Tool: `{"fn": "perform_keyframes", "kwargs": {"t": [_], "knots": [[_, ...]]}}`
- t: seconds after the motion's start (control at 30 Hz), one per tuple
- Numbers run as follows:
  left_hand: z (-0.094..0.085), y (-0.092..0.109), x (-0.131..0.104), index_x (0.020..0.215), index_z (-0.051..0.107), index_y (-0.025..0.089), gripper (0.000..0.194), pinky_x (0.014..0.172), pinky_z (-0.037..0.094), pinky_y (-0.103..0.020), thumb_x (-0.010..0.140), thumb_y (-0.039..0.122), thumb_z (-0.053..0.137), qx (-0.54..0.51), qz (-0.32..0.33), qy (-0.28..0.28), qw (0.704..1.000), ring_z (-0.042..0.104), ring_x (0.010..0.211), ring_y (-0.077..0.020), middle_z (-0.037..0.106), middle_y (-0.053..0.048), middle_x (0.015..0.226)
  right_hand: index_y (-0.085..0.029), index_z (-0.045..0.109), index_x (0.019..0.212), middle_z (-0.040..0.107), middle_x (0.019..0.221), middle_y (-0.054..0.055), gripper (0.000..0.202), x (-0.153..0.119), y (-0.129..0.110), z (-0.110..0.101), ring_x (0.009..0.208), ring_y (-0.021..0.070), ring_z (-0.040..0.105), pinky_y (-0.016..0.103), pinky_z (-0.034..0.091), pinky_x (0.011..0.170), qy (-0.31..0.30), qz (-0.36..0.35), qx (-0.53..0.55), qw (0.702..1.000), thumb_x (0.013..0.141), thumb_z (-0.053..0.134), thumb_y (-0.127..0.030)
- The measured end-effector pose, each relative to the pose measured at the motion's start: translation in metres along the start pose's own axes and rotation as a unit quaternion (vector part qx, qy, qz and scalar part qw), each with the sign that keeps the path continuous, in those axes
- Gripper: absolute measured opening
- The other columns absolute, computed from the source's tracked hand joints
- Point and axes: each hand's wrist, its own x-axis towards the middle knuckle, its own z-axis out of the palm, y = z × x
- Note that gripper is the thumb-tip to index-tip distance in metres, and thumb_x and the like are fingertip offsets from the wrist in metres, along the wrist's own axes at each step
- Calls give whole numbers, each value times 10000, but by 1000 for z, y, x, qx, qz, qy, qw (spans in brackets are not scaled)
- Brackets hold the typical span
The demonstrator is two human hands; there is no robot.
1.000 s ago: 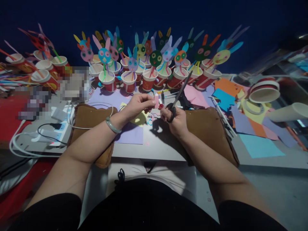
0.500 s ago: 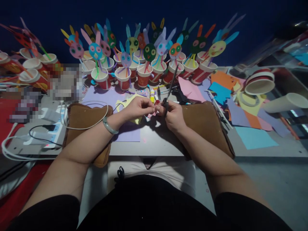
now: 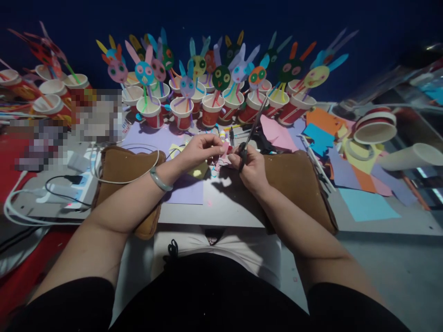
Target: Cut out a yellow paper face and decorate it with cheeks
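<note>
My left hand [image 3: 202, 153] is closed in a pinch, with a small piece of pink paper [image 3: 226, 148] at its fingertips. Wrapped round the dark handles of a pair of scissors [image 3: 255, 125] is my right hand [image 3: 253, 169]; the blades point up and away from me. A short gap separates the two hands. Under them lie small paper scraps [image 3: 221, 163], a yellow-green sheet [image 3: 198, 171] and a purple sheet [image 3: 187, 192]. Just beyond the fingers stands or lies a glue stick [image 3: 222, 135], partly hidden, beside a black pen [image 3: 231, 133].
Red-and-white paper cups [image 3: 150, 113] with paper rabbit heads on coloured stems line the back. Brown pads [image 3: 294, 180] lie under both forearms. Left are a power strip [image 3: 88, 184] and a white cable [image 3: 129, 182]; right are coloured paper sheets [image 3: 367, 204] and stacked cups [image 3: 375, 131].
My fingertips, close together before, have moved slightly apart, and the pink paper now shows at my left fingertips. The whole view has shifted a little.
</note>
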Motion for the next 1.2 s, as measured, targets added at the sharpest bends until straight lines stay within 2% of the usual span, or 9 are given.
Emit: {"fn": "perform_keyframes", "kwargs": {"t": [0.2,0.4,0.63,1.2], "knots": [[-1,9,0,720,568,156,285,496,408,-178,725,341,785,-30,13,85,996,551,513,-43,631,29,655,-209,514,762,518,729,-3,540,-1,3,1,689,143,451,294,381,625,-128,30,-37,991,696,735,-698],[1,11,0,725,584,146,200,503,420,-176,751,253,751,-27,-8,104,994,561,509,-43,633,28,631,-203,497,751,488,670,-33,533,-2,8,5,628,114,413,281,360,606,-197,59,-41,978,708,730,-681],[1,11,1,693,590,136,188,499,429,-183,754,211,751,-41,-13,107,993,566,496,-54,620,27,598,-204,500,728,500,661,-30,502,-1,15,5,634,125,428,295,352,612,-200,65,-42,977,735,715,-658],[-1,7,1,662,609,132,202,476,415,-174,748,243,754,-40,1,89,995,552,495,-48,620,15,595,-214,469,685,463,633,-41,518,-1,18,6,610,117,388,293,340,595,-192,65,-31,979,725,708,-672]]}}
